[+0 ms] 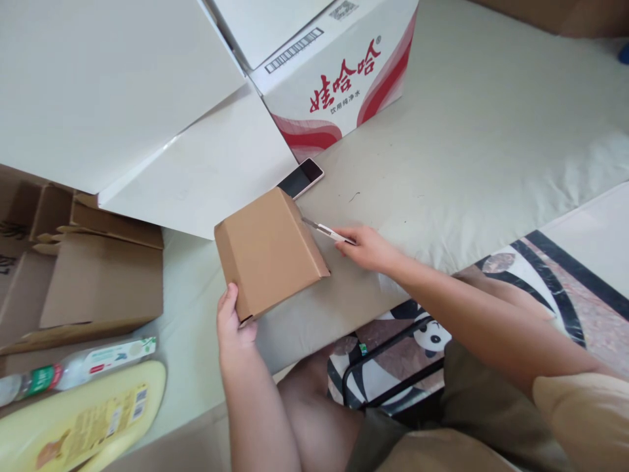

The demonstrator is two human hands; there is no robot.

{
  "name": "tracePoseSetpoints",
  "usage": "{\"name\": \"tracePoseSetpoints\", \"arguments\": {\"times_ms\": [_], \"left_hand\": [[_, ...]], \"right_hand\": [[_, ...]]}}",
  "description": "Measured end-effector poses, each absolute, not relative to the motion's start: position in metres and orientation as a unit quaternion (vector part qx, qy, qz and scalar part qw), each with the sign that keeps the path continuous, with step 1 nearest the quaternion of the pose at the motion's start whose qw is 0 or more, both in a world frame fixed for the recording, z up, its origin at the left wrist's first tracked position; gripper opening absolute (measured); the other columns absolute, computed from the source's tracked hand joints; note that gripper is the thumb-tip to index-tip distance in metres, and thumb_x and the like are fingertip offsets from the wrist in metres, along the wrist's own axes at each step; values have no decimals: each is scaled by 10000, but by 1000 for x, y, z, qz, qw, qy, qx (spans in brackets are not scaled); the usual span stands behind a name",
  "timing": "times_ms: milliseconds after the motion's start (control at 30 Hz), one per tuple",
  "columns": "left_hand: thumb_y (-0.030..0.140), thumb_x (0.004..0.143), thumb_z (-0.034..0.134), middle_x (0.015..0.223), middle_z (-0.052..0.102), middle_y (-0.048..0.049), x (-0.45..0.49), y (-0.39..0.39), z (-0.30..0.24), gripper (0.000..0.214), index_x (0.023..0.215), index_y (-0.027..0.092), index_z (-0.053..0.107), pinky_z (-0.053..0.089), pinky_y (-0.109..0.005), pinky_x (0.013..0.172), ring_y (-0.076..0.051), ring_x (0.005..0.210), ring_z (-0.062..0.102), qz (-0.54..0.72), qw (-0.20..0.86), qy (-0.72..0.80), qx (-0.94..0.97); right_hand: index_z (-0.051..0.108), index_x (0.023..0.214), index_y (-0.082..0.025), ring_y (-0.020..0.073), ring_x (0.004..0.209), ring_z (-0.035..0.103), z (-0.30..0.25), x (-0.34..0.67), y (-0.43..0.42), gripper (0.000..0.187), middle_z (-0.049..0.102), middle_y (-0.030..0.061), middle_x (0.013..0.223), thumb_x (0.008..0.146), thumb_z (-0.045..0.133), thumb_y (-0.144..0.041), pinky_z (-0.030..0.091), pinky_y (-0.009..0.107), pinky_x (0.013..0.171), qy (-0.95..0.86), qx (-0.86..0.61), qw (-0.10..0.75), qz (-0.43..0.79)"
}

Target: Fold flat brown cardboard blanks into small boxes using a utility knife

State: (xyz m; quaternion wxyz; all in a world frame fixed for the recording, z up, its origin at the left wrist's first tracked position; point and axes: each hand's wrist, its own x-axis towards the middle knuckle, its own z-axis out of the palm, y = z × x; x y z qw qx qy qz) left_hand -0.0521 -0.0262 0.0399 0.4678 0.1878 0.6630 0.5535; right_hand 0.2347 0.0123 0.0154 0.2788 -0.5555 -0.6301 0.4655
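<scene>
A small brown cardboard box (268,252) is tilted above the pale cloth surface. My left hand (234,318) grips its lower left corner, thumb on the near face and the other fingers mostly hidden beneath. In my right hand (366,248) is a utility knife (331,232) with a white handle, held between thumb and fingers. Its blade points left, and the tip meets or nearly meets the box's right side; I cannot tell whether it cuts in. Just behind the box lies a dark-screened phone (302,177), partly covered by it.
A white carton with red markings (344,85) and large white panels (206,164) stand behind. On the left are an open cardboard box (105,275), a clear plastic bottle (73,367) and a yellow bottle (93,416). The cloth-covered surface (472,131) extends right.
</scene>
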Motion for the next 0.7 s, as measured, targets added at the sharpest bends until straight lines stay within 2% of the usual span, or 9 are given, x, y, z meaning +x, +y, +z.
{"name": "tracePoseSetpoints", "arguments": {"times_ms": [100,267,400,467,567,700], "left_hand": [[454,540,849,768,723,-4,-53,-27,37,417,812,181,690,499,-239,527,-143,599,647,562,461,661,186],[443,589,824,733,714,-3,-55,-24,33,364,789,176,680,505,-246,544,-144,590,647,570,451,656,202],[432,666,785,848,741,-17,-54,-19,28,333,884,195,699,528,-257,635,-156,711,679,607,448,629,188],[431,705,762,905,748,-17,-53,-16,26,326,939,211,702,533,-264,686,-159,770,687,627,445,611,189],[444,712,763,952,751,-28,-48,-14,25,335,951,215,711,540,-274,724,-169,820,696,638,451,591,198],[440,664,805,938,758,-48,-38,-17,29,345,903,203,731,556,-275,705,-185,796,706,638,457,585,205]], "right_hand": [[698,1219,-244,122,595,505,21,243,18,401,626,-18,668,875,494,-255,363,224,556,-632,-533,257,501],[735,1131,-231,102,545,449,30,260,21,360,599,-20,647,849,514,-271,335,222,514,-631,-514,240,530],[741,1131,-251,111,525,445,38,278,14,375,636,-13,668,818,541,-302,332,240,492,-639,-490,199,558],[713,1195,-268,139,573,506,37,285,10,419,687,9,760,821,528,-304,385,264,529,-629,-547,224,504],[633,1317,-275,238,790,615,24,293,8,504,715,77,976,839,473,-263,474,353,679,-622,-663,287,302],[578,1378,-220,356,1000,603,4,295,10,566,653,170,1150,822,478,-250,490,485,812,-652,-700,239,165]]}}
